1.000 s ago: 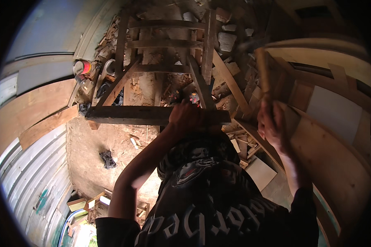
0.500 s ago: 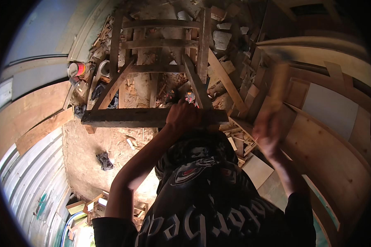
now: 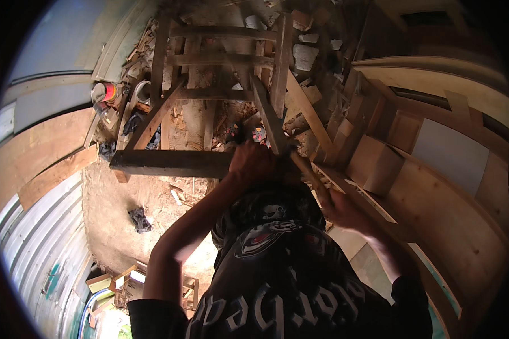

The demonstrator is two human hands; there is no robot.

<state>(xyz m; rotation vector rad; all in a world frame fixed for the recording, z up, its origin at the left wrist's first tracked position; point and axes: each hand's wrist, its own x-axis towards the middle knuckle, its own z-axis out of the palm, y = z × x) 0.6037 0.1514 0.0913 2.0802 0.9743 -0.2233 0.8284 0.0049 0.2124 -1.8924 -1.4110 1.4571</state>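
My left hand (image 3: 251,162) is closed over the dark wooden beam (image 3: 175,163), which lies crosswise in front of my body; its fingertips are hidden. In my right hand (image 3: 340,208) is the wooden handle of a hammer (image 3: 310,170). The hammer's dark head is down at the beam's right end, to the right of my left hand, blurred and hard to make out. Beyond the beam, two slanting legs and several crossbars form a wooden frame (image 3: 220,59), joined to or resting against it; I cannot tell which.
Wooden boards and panels (image 3: 435,186) lean along the right. At the left stand a corrugated metal sheet (image 3: 48,243) and an open bucket (image 3: 144,91). Wood scraps and stones (image 3: 305,56) litter the dirt floor, with a black crumpled bag (image 3: 140,220) at the left.
The hammer has come down from its raised place at the right to the beam's right end, my right hand moving left and inward. My left hand stays on the beam.
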